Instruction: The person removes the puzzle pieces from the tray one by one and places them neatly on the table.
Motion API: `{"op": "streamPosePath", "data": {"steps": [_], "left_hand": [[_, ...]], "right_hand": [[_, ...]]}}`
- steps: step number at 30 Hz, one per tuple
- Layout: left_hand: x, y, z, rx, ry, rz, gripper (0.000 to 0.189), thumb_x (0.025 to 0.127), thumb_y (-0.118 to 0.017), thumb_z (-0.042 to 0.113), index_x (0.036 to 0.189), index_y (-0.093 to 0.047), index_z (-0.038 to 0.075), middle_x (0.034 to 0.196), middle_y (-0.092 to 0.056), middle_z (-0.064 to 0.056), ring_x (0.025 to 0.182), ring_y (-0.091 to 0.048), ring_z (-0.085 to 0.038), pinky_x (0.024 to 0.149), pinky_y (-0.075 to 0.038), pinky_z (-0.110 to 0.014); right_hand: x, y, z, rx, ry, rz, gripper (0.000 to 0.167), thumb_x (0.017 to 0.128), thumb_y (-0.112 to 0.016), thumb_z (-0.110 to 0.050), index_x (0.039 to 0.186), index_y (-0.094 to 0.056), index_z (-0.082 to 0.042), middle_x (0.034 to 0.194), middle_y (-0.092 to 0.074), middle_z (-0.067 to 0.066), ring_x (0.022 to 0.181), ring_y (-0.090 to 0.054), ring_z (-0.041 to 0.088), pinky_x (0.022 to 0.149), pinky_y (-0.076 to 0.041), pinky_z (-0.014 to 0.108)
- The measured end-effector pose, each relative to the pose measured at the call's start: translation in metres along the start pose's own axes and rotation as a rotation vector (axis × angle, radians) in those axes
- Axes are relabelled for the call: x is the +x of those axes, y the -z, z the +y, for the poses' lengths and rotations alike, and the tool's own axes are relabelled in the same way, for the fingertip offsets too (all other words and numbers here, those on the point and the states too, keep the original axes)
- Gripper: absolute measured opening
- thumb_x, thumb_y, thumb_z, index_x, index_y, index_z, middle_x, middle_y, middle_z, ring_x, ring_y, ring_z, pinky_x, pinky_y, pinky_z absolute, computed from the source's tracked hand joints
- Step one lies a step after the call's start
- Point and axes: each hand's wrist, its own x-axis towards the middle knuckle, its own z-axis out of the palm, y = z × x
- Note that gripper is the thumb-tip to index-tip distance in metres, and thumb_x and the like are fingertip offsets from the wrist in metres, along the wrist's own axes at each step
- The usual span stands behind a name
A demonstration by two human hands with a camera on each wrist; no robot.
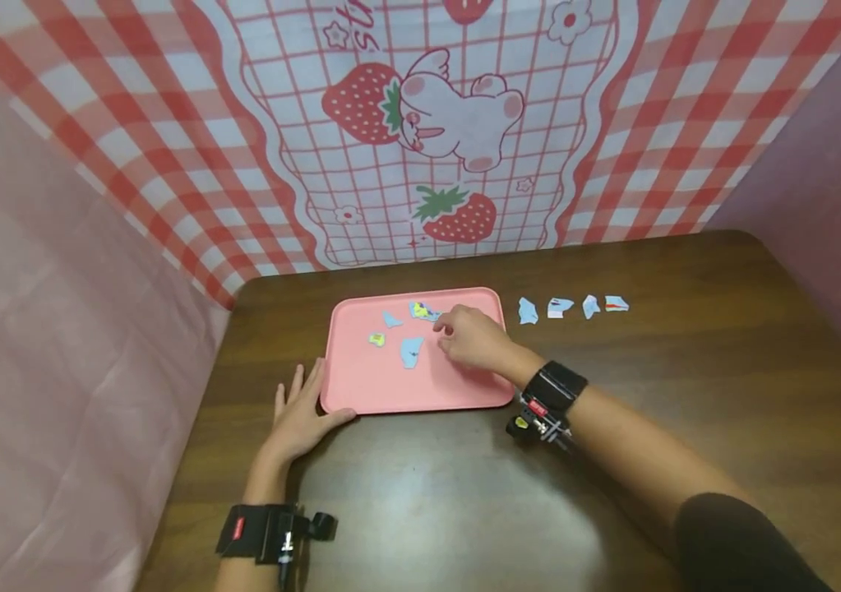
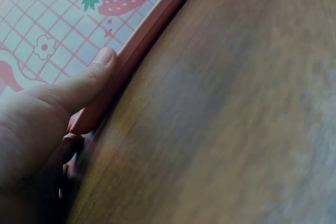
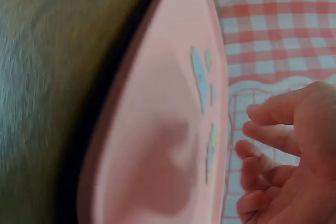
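half curled, fingers (image 3: 273, 137) slightly apart, hovered with the nearer right hand (image 1: 473, 339) just right of a sideways-lying, torn blue-and-yellow paper scrap (image 1: 422, 311).

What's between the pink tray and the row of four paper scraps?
Bare tabletop only: the head view shows a narrow strip between the tray and the nearest scrap.

In my head view, a brown wooden table (image 1: 420, 493) bears a pink tray (image 1: 364, 382) beside a row of four paper scraps (image 1: 527, 312).
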Motion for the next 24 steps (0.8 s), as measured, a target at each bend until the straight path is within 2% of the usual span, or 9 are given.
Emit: {"op": "streamPosePath", "data": {"steps": [4, 7, 12, 17, 24], "left_hand": [[-0.001, -0.001, -0.001, 0.005, 0.001, 0.001, 0.112, 0.084, -0.071, 0.064, 0.163, -0.012, 0.011, 0.168, -0.014, -0.01, 0.154, 0.004, -0.036, 0.116, 0.013, -0.061], [-0.001, -0.001, -0.001, 0.005, 0.005, 0.001, 0.112, 0.084, -0.072, 0.063, 0.163, -0.013, 0.01, 0.168, -0.014, -0.011, 0.154, 0.003, -0.037, 0.116, 0.012, -0.061], [-0.003, 0.0, 0.0, -0.007, 0.013, 0.005, 0.112, 0.083, -0.073, 0.062, 0.163, -0.014, 0.01, 0.168, -0.015, -0.011, 0.154, 0.003, -0.037, 0.116, 0.013, -0.06], [-0.004, 0.0, -0.002, -0.005, 0.018, 0.005, 0.113, 0.083, -0.072, 0.063, 0.163, -0.013, 0.011, 0.168, -0.014, -0.01, 0.154, 0.003, -0.036, 0.116, 0.013, -0.061], [-0.001, 0.0, -0.002, -0.003, 0.014, -0.006, 0.112, 0.084, -0.07, 0.065, 0.164, -0.011, 0.015, 0.169, -0.012, -0.006, 0.154, 0.005, -0.033, 0.116, 0.014, -0.059]], "right_hand": [[0.003, -0.015, -0.008, -0.051, -0.041, -0.113, 0.043, 0.089, -0.069, -0.022, 0.129, -0.067, -0.005, 0.119, -0.062, 0.015, 0.102, -0.061, 0.026, 0.085, -0.052, 0.042], [0.005, -0.025, -0.011, -0.101, -0.064, -0.15, 0.056, 0.085, -0.072, -0.03, 0.136, -0.062, -0.008, 0.128, -0.057, 0.018, 0.102, -0.062, 0.028, 0.082, -0.054, 0.044], [0.011, -0.036, -0.016, -0.135, -0.097, -0.135, 0.065, 0.078, -0.077, -0.04, 0.134, -0.062, -0.011, 0.126, -0.053, 0.018, 0.09, -0.063, 0.029, 0.073, -0.055, 0.046], [0.015, -0.04, -0.021, -0.144, -0.115, -0.138, 0.071, 0.077, -0.081, -0.05, 0.133, -0.062, -0.012, 0.123, -0.05, 0.017, 0.085, -0.061, 0.026, 0.069, -0.053, 0.044], [0.014, -0.04, -0.023, -0.17, -0.111, -0.125, 0.07, 0.076, -0.083, -0.05, 0.131, -0.063, -0.011, 0.119, -0.05, 0.017, 0.083, -0.062, 0.027, 0.064, -0.053, 0.044]]}}
